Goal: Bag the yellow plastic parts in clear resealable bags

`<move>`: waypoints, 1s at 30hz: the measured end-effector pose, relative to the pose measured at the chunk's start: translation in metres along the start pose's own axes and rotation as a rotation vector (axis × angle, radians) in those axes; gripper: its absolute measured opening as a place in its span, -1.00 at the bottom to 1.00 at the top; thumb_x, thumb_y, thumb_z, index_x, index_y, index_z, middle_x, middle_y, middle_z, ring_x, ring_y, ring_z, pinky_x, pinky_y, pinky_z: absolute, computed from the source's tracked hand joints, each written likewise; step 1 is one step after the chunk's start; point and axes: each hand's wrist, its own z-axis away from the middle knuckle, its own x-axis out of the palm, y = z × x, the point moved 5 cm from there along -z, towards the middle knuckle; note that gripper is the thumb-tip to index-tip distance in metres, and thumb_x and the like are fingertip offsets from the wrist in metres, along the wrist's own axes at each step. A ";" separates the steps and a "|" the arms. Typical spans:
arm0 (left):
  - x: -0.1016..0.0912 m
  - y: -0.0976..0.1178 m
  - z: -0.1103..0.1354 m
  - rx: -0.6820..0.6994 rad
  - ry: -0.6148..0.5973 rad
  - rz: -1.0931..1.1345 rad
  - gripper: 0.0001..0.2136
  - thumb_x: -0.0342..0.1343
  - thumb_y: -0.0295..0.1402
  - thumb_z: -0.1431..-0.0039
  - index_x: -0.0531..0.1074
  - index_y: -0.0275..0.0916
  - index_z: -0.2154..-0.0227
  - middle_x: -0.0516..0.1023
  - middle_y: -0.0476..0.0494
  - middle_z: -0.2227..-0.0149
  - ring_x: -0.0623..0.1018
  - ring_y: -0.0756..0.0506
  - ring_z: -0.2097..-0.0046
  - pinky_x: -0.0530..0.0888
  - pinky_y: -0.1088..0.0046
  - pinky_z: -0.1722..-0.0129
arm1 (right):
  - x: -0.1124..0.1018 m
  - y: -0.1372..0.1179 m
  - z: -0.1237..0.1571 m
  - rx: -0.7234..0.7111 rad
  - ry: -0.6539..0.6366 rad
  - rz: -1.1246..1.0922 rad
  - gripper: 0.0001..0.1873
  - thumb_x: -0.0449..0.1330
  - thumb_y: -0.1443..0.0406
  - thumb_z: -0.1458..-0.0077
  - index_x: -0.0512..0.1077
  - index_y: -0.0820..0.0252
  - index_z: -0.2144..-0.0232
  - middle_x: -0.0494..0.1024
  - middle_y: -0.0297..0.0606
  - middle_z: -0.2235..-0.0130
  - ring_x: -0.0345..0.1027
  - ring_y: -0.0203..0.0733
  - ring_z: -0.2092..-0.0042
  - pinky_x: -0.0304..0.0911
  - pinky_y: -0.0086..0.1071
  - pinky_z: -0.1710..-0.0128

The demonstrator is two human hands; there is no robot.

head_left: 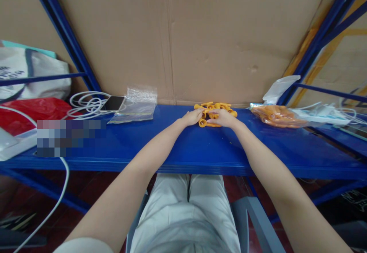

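Note:
A small pile of yellow-orange plastic parts with round, cup-like ends and stems lies near the back of the blue table, one round end (202, 123) facing me. My left hand (192, 117) rests against the pile's left side, its fingers stretched over the parts. From the right, my right hand (224, 117) reaches in with thumb and fingers apart around some of them. Both hands touch the pile, and their fingers partly hide it. I see no part lifted off the table.
A clear bag of orange parts (275, 115) lies to the right, near a white power strip (323, 116). On the left are flat clear plastic bags (137, 109), a phone (113, 103), coiled white cable (87, 104) and a red bag (40, 109). Cardboard (172, 42) stands behind.

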 end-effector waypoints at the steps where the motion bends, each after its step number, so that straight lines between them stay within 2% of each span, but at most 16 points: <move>1: -0.003 0.001 0.005 -0.039 0.028 0.010 -0.57 -0.30 -0.27 -0.38 0.23 -0.06 -0.23 0.33 -0.15 -0.29 0.37 -0.16 -0.26 0.30 0.04 -0.22 | -0.006 0.002 -0.001 0.032 0.056 -0.053 -0.76 0.43 0.40 0.24 0.57 0.13 0.41 0.62 -0.24 0.28 0.49 -0.04 0.09 0.31 -0.04 -0.11; 4: -0.015 0.008 0.015 -0.074 0.117 -0.028 -0.59 -0.20 -0.29 -0.35 0.29 -0.12 -0.19 0.41 -0.21 -0.23 0.41 -0.23 -0.22 0.18 -0.11 -0.27 | -0.030 0.008 -0.003 0.158 0.305 -0.260 -0.86 0.35 0.35 0.09 0.51 0.19 0.38 0.57 -0.28 0.35 0.48 -0.22 0.26 0.41 -0.26 0.12; 7: -0.028 0.021 0.022 -0.016 0.190 -0.089 -0.59 -0.15 -0.36 -0.30 0.35 -0.21 -0.16 0.45 -0.26 -0.19 0.42 -0.23 -0.20 0.07 -0.07 -0.32 | -0.056 0.018 0.003 0.299 0.607 -0.510 -0.95 0.20 0.34 -0.08 0.40 0.17 0.33 0.51 -0.38 0.36 0.42 -0.37 0.40 0.36 -0.45 0.33; 10: -0.035 0.035 0.026 0.095 0.229 -0.087 -0.58 -0.20 -0.29 -0.34 0.39 -0.26 -0.13 0.45 -0.28 -0.19 0.41 -0.22 -0.21 0.09 -0.01 -0.31 | -0.076 0.030 0.016 0.459 0.850 -0.798 -0.92 -0.01 0.37 -0.19 0.25 0.11 0.30 0.45 -0.44 0.37 0.37 -0.39 0.46 0.33 -0.48 0.41; 14: -0.026 0.050 0.027 0.301 0.164 -0.093 -0.58 -0.14 -0.15 -0.34 0.42 -0.20 -0.11 0.43 -0.24 -0.22 0.36 -0.22 -0.26 0.11 0.02 -0.30 | -0.092 0.050 0.034 0.615 1.056 -1.089 -0.84 -0.16 0.37 -0.24 0.15 0.10 0.36 0.38 -0.40 0.32 0.34 -0.43 0.45 0.29 -0.51 0.43; 16: -0.018 0.051 0.025 0.324 0.117 -0.111 -0.60 -0.11 -0.18 -0.34 0.41 -0.17 -0.12 0.40 -0.22 -0.25 0.33 -0.22 -0.29 0.09 0.01 -0.30 | -0.097 0.061 0.040 0.651 1.148 -1.181 -0.83 -0.19 0.33 -0.25 0.13 0.09 0.37 0.37 -0.38 0.30 0.33 -0.41 0.44 0.28 -0.48 0.43; 18: -0.011 0.047 0.021 0.282 0.099 -0.128 -0.62 -0.15 -0.28 -0.35 0.40 -0.13 -0.13 0.36 -0.19 -0.27 0.31 -0.20 -0.30 0.08 -0.02 -0.30 | -0.100 0.073 0.043 0.679 1.189 -1.213 -0.85 -0.18 0.32 -0.23 0.13 0.08 0.38 0.34 -0.36 0.33 0.32 -0.37 0.44 0.28 -0.43 0.42; 20: -0.008 0.040 0.018 0.197 0.110 -0.140 -0.60 -0.19 -0.34 -0.36 0.38 -0.09 -0.15 0.34 -0.17 -0.29 0.29 -0.20 -0.31 0.07 -0.06 -0.30 | -0.103 0.083 0.042 0.719 1.138 -1.126 -0.88 -0.14 0.30 -0.17 0.13 0.07 0.41 0.30 -0.35 0.36 0.29 -0.32 0.46 0.26 -0.38 0.44; 22: -0.009 0.030 0.017 0.088 0.125 -0.134 -0.58 -0.21 -0.36 -0.36 0.33 -0.08 -0.20 0.30 -0.20 -0.31 0.27 -0.24 -0.32 0.10 -0.11 -0.29 | -0.106 0.090 0.042 0.766 1.101 -1.012 -0.88 -0.11 0.29 -0.14 0.14 0.07 0.44 0.27 -0.34 0.40 0.23 -0.29 0.50 0.22 -0.37 0.47; 25: -0.011 0.018 0.019 -0.038 0.111 -0.100 -0.56 -0.22 -0.33 -0.38 0.26 -0.13 -0.25 0.21 -0.24 -0.36 0.25 -0.27 -0.33 0.16 -0.13 -0.26 | -0.107 0.093 0.048 0.811 1.163 -0.988 -0.83 -0.15 0.29 -0.16 0.17 0.08 0.45 0.24 -0.34 0.44 0.19 -0.29 0.52 0.20 -0.36 0.50; 27: -0.012 0.015 0.022 -0.047 0.099 -0.075 -0.56 -0.25 -0.27 -0.40 0.23 -0.14 -0.27 0.17 -0.22 -0.38 0.20 -0.26 -0.35 0.14 -0.12 -0.28 | -0.106 0.090 0.054 0.809 1.211 -1.025 -0.74 -0.22 0.30 -0.22 0.18 0.09 0.45 0.25 -0.33 0.45 0.20 -0.29 0.52 0.20 -0.38 0.49; 30: -0.014 0.019 0.025 0.015 0.087 -0.040 -0.50 -0.24 -0.10 -0.40 0.17 -0.13 -0.30 0.12 -0.21 -0.40 0.12 -0.25 -0.39 0.06 -0.10 -0.32 | -0.105 0.080 0.061 0.788 1.256 -1.063 -0.60 -0.33 0.28 -0.31 0.18 0.11 0.47 0.31 -0.31 0.42 0.23 -0.35 0.50 0.19 -0.44 0.48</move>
